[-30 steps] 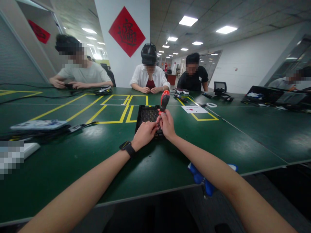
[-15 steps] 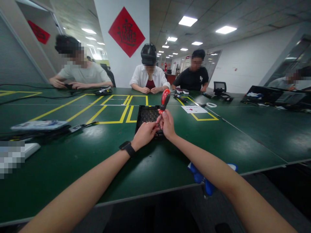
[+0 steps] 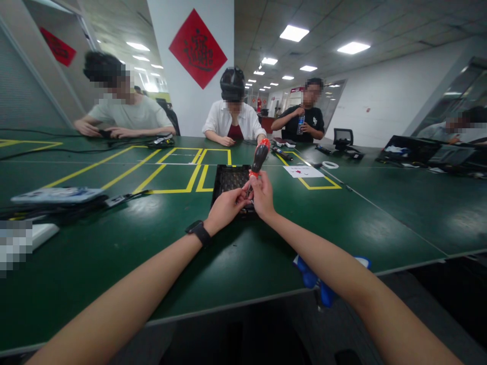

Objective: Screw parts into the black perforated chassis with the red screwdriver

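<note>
A screwdriver (image 3: pixel 260 156) with a red and black handle stands nearly upright, handle up and leaning slightly right. My right hand (image 3: pixel 263 196) is closed around its lower part, below the handle. My left hand (image 3: pixel 227 206), with a black watch on the wrist, has its fingertips pinched together by the screwdriver's lower end; what they hold is too small to make out. Both hands are over the near part of a shallow black tray (image 3: pixel 217 182) with a textured inside. The screwdriver's tip is hidden among my fingers.
Blue gloves (image 3: pixel 312 276) lie at the front table edge, under my right forearm. To the left are cables and a flat pale device (image 3: pixel 57 195). A printed sheet (image 3: pixel 303 172) and a white ring (image 3: pixel 330 165) lie to the right. Several people sit around the green table.
The screwdriver's handle has tipped slightly to the right, while both hands stay nearly in place. Across the table, the person in black now holds a bottle in raised hands.
</note>
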Available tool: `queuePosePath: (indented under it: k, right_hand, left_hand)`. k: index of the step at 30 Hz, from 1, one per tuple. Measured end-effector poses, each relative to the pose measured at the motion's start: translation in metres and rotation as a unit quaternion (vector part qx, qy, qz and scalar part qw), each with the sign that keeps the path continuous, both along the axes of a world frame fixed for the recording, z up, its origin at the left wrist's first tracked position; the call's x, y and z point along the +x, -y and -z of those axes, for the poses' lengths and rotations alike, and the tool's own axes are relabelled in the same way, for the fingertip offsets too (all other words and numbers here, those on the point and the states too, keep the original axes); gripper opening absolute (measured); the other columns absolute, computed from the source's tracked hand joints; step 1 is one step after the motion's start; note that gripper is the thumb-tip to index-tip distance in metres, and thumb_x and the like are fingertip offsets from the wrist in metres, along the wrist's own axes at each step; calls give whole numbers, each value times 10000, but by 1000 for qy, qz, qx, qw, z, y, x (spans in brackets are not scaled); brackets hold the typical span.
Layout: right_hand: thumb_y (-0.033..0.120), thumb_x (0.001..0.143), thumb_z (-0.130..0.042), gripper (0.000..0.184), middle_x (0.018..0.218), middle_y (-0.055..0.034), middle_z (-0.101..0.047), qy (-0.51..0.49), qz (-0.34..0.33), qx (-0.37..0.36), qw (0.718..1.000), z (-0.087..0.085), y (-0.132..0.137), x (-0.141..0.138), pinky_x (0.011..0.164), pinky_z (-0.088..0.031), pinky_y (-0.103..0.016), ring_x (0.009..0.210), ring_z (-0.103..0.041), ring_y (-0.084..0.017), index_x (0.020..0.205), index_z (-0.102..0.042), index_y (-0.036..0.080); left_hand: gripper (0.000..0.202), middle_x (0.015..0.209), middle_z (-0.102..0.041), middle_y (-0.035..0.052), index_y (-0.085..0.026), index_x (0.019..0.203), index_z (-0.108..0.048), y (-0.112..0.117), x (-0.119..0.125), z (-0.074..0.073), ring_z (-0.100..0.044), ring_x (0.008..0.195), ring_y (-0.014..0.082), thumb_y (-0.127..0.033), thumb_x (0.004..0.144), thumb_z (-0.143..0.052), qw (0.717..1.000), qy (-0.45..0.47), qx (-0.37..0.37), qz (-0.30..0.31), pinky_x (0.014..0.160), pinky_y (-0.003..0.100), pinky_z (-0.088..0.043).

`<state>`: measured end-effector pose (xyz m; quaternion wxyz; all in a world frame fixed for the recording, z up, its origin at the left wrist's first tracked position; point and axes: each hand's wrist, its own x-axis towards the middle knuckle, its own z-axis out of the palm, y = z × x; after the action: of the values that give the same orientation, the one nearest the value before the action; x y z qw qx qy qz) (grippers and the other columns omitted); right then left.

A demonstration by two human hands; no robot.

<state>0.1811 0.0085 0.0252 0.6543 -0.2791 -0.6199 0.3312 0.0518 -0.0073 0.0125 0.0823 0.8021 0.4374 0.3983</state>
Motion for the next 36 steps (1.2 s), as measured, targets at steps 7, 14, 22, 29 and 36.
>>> queuePosePath:
  k: [7, 14, 22, 29, 36]
  right_hand:
    - [485, 893, -375, 355, 675, 19, -585, -32, -31, -9, 999, 0, 0, -1, 422, -375, -162, 506, -504, -67, 1083, -483, 204]
    - [446, 897, -378, 336, 682, 16, -590, -37, -64, -7, 997, 3, -3, -1, 418, -367, -160, 542, -526, -78, 1113, -473, 207]
    - [451, 859, -477, 314, 635, 57, -559, -43, -77, -2, 996, 2, -4, -3, 399, -363, -156, 466, -496, -62, 1068, -406, 228]
    - [435, 881, -435, 316, 668, 38, -580, -24, -99, 1, 995, 4, -7, -1, 384, -352, -160, 471, -490, -62, 1105, -460, 215]
    - [414, 869, -476, 322, 649, 44, -583, -34, -78, 0, 996, 5, -9, -2, 422, -364, -150, 464, -474, -47, 1114, -469, 206]
  left_hand:
    - [190, 740, -681, 19, -160, 817, -666, -4, -3, 6, -591, 645, 135, -338, 756, -637, 998, 47, -38, 19, 633, 235, -430]
    - [213, 733, -692, 30, -160, 840, -686, -5, -3, 9, -616, 655, 154, -344, 739, -650, 996, 63, -67, 21, 623, 242, -443]
    - [164, 746, -674, 21, -151, 810, -646, -1, -1, 3, -580, 646, 139, -306, 770, -612, 999, 29, -8, -20, 610, 232, -411]
    - [159, 734, -664, 48, -159, 793, -658, 0, 0, 3, -576, 647, 154, -244, 825, -528, 999, -41, 10, -33, 601, 243, -393]
    - [158, 714, -657, 28, -155, 795, -647, -4, -1, 5, -570, 627, 136, -250, 823, -524, 1000, 3, 5, 6, 601, 230, -398]
